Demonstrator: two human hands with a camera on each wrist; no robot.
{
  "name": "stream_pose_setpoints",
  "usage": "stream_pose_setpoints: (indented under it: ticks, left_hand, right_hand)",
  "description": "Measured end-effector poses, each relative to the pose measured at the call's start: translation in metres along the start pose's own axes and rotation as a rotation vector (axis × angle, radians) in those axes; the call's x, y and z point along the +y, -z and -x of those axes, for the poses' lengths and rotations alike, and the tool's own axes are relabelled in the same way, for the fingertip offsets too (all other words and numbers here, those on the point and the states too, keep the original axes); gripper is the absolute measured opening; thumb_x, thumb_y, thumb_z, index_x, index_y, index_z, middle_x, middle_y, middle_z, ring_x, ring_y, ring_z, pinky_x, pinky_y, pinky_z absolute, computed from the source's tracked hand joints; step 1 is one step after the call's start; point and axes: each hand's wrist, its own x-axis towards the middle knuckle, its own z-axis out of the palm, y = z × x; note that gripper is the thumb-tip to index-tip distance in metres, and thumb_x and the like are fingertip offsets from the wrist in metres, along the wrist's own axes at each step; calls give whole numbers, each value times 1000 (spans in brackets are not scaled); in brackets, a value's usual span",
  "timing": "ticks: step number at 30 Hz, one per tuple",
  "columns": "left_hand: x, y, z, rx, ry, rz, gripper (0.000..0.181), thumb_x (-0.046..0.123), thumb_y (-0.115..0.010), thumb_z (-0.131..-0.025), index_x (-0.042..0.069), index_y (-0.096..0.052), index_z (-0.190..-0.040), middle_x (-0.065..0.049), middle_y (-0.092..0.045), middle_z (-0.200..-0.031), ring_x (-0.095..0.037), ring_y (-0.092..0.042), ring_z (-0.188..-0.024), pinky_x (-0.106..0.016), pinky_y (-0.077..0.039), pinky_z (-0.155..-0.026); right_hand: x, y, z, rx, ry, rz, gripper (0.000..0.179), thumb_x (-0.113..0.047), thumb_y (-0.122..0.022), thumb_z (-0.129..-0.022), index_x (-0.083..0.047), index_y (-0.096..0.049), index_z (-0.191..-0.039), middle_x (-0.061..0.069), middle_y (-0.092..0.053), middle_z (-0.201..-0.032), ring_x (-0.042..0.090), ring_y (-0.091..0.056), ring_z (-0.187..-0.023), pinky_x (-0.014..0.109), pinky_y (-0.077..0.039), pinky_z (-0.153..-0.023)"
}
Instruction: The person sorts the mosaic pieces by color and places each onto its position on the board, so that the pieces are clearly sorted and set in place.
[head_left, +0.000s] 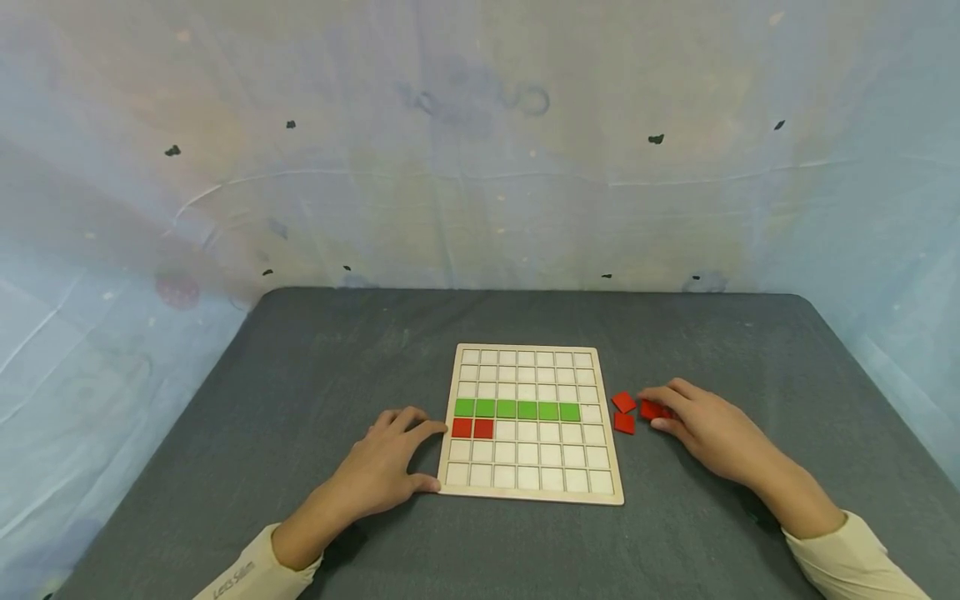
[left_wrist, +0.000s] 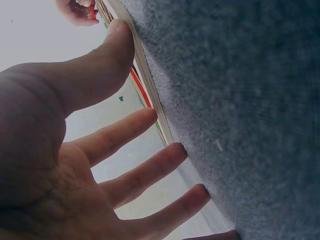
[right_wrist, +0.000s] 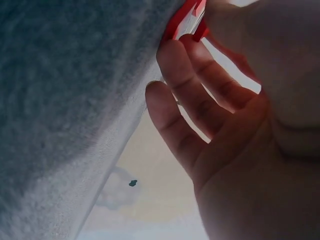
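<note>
A light wooden grid board (head_left: 536,498) lies on the table. One of its rows holds several green square tiles (head_left: 506,409), and two red tiles (head_left: 472,428) sit at the left of the row below. My left hand (head_left: 382,467) rests by the board's left side, thumb and index fingertip touching its edge; in the left wrist view the fingers (left_wrist: 142,177) are spread and fairly straight. Right of the board, my right hand (head_left: 701,429) pinches a red tile (head_left: 654,410) between thumb and fingers. In the right wrist view, red tile edges (right_wrist: 201,32) show by the fingertips, partly hidden by the thumb.
Two loose red tiles (head_left: 624,423) lie between the board and my right hand. A dark grey cloth (head_left: 337,350) covers the table. Behind it hangs a pale patterned curtain (head_left: 480,225), which also runs along both sides.
</note>
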Motion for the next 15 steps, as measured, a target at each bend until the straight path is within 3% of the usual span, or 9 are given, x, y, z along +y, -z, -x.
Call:
stream_pose_setpoints:
  ticks: [15]
  left_hand:
    - [0,1,0,9,-9,6,71,42,-88,-71,27,-61,-135,-4,-56,-134,-34,-49,-128,-57,-53,-83]
  right_hand:
    - [-8,2,-3,36,18,-3,39,-24,-75,-89,-20,-65,-127,-2,-64,-107,10,-58,-86,37,-51,-72]
